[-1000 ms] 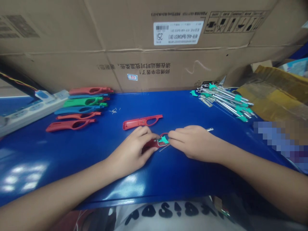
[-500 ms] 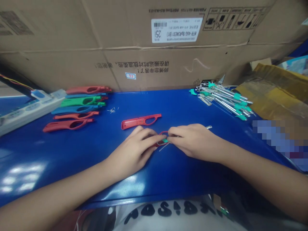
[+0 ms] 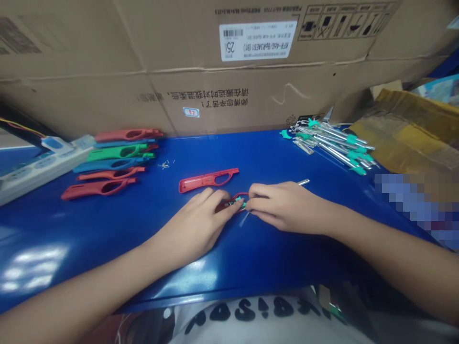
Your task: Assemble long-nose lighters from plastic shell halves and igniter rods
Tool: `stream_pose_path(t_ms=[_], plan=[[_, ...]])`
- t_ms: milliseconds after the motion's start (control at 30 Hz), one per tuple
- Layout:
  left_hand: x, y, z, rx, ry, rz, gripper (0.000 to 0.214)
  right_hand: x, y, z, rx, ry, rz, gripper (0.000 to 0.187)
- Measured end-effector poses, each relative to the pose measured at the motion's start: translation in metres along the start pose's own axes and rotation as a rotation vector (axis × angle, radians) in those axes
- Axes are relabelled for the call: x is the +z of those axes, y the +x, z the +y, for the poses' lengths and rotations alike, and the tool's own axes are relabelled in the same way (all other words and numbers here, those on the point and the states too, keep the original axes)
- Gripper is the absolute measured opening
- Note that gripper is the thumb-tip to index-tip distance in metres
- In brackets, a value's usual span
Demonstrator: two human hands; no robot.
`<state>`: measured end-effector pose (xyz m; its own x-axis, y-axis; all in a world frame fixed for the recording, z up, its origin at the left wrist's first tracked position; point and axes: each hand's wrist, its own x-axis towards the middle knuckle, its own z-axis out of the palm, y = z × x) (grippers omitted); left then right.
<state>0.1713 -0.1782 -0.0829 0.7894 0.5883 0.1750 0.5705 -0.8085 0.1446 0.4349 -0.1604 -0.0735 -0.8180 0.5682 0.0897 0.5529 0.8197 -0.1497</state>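
Note:
My left hand [image 3: 201,217] has its fingers closed around the handle end of a red lighter shell half [image 3: 244,194], mostly hidden beneath both hands. A green trigger [image 3: 238,200] lies in the shell's opening, with my left fingertips on it. My right hand [image 3: 283,205] is pinched at the shell's neck, holding a metal lighter tube [image 3: 304,182] whose bright tip sticks out behind the knuckles. A thin clear strip [image 3: 244,219] pokes out below my right fingertips. Just beyond the hands lies another red shell half [image 3: 195,183], its hollow side up.
Red, green and blue lighter shells [image 3: 114,153] lie in a row at left, beside a white power strip [image 3: 43,165]. Small pins [image 3: 165,165] are scattered near them. Metal tubes with green triggers [image 3: 333,145] are piled at right. A large cardboard box [image 3: 118,95] walls the back.
My left fingers have shifted over the green trigger, which sits slightly further left. The metal tube's tip has moved left and up a little. The view has shifted slightly.

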Motion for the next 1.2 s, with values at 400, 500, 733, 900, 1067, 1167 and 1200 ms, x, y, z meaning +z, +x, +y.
stream_pose_path(t_ms=[400,500,733,900,1067,1167,1200], plan=[[0.0,0.001,-0.002,0.012,0.038,-0.013,0.042,0.002,0.001,0.003,-0.016,0.072,0.029,0.011],[0.001,0.0,-0.003,0.014,0.044,-0.004,0.042,0.002,0.001,0.005,-0.037,0.071,0.028,0.011],[0.005,0.001,-0.007,0.021,0.073,0.004,0.044,-0.001,0.0,0.007,-0.082,0.062,0.032,0.017],[0.006,0.002,-0.011,0.025,0.058,0.022,0.047,-0.011,-0.004,0.041,0.106,0.024,0.273,0.023],[0.004,0.001,-0.017,0.032,0.047,0.034,0.048,-0.017,-0.016,0.102,0.625,-0.243,0.396,0.025],[-0.003,-0.002,-0.02,0.054,0.05,0.032,0.047,-0.015,-0.026,0.122,0.865,-0.343,0.388,0.034],[-0.006,-0.003,-0.02,0.064,0.051,0.023,0.047,-0.014,-0.028,0.125,0.898,-0.354,0.387,0.037]])
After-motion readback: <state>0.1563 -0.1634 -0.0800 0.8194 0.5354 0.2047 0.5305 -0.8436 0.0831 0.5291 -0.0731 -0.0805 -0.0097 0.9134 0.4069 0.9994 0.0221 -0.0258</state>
